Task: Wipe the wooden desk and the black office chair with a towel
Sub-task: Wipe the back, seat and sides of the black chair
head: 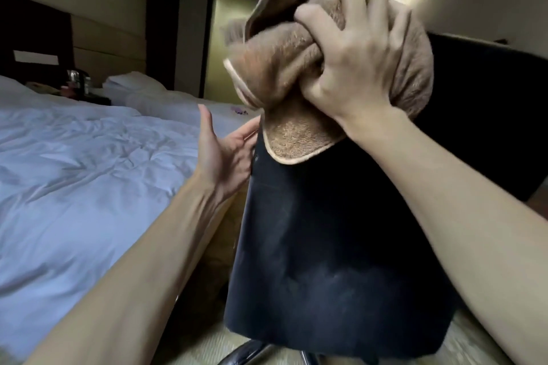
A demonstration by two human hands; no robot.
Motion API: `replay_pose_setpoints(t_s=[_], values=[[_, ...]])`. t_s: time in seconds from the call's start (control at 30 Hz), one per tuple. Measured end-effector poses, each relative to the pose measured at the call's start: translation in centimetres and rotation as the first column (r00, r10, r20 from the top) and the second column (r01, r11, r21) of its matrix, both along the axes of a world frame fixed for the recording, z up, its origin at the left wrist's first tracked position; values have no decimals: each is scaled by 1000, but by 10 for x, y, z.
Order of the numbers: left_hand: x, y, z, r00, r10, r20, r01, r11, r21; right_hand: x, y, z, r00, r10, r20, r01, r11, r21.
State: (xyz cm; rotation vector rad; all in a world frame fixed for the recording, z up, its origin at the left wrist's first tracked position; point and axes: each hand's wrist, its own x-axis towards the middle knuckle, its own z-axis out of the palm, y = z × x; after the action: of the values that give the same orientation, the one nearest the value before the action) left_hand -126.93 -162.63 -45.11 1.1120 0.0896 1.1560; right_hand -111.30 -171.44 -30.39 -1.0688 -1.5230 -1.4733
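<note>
Only the two arms show, both bare. Left forearm (142, 260) bare from the lower frame edge up to the wrist, slender, with tendon ridges standing out along the wrist. Left hand (225, 154) bare, long thin fingers, creases at the thumb base. Right forearm (459, 201) bare too, smooth, looks wider close to the lens. Right hand (355, 65) bare, knuckles and tendon lines raised across its back. Fingernails too blurred to tell.

towel (275, 68): brown and fluffy with a pale edge, bunched up in the right hand (358, 68), pressed on the top of the chair; one corner hangs down.
chair (326, 231): black, standing up, its back facing us.
</note>
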Motion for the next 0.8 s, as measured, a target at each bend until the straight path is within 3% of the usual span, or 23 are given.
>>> replay_pose_setpoints(t_s=[0.07, 0.1, 0.2, 0.3, 0.37, 0.43, 0.53, 0.63, 0.73, 0.8], values=[[2, -2, -4, 999, -24, 36, 25, 1000, -13, 8, 11, -31, 994, 82, 68, -85, 996, 41], [3, -2, -5, 999, -7, 54, 8, 1000, -27, 12, 18, -55, 985, 112, 134, -114, 993, 10], [2, -12, -4, 972, -208, 111, 194, 972, 131, 21, 29, -153, 948, 171, 268, -127, 976, -174], [-8, 3, -17, 985, -155, 75, 157, 987, -21, 23, 30, -234, 947, 206, 245, -100, 917, -385], [-14, 10, -24, 978, -171, 121, 177, 984, -34, 28, 26, -276, 918, 217, 333, -17, 858, -513], [-16, 14, -29, 977, -181, 113, 187, 981, -46, 35, 15, -312, 845, 252, 473, 156, 728, -667], [-18, 16, -38, 983, -149, 105, 157, 985, -70, 44, 2, -316, 774, 301, 558, 300, 601, -741], [-19, 15, -48, 995, -79, 61, 87, 987, -135, 36, -7, -263, 826, 300, 478, 128, 725, -677], [-23, 9, -57, 988, -101, 113, 119, 979, -163, 17, -16, -168, 890, 264, 372, -112, 917, -382], [-26, 9, -61, 985, -22, 170, 59, 975, -216, 1, -23, -103, 916, 215, 338, -159, 970, -187]])
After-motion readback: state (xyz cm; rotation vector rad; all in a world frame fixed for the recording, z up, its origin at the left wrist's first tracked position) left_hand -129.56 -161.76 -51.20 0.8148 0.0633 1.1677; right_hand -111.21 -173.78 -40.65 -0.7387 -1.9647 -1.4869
